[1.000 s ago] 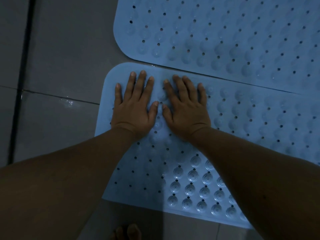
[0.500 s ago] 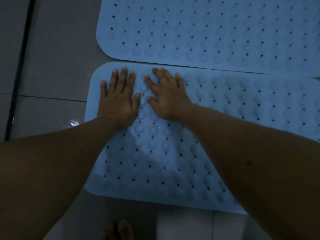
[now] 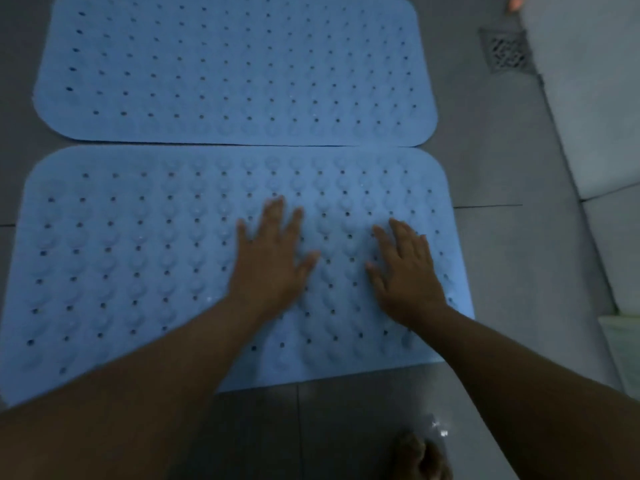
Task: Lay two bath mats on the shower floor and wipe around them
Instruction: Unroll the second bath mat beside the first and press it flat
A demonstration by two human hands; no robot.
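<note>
— Where are the hands?

— Both lie palm-down with fingers spread, gripping nothing, on the near bath mat [image 3: 138, 271]. The left hand [image 3: 272, 268] is about at the mat's middle; the right hand [image 3: 407, 275] is apart from it, close to the mat's right edge. The picture is a little blurred around the fingers.

— And the mats themselves?

— Two, both blue, with rows of drain holes and raised bumps. The far bath mat [image 3: 225, 71] lies flat on the shower floor [image 3: 346, 427] just beyond the near one, their long edges meeting along a thin dark line; I cannot tell whether they overlap.

— Any containers?

— None that I can make out. One floor drain [image 3: 507, 51] sits by the floor's far right corner, well apart from the hands. Toes of one foot [image 3: 420, 457] show at the floor's near edge.
</note>
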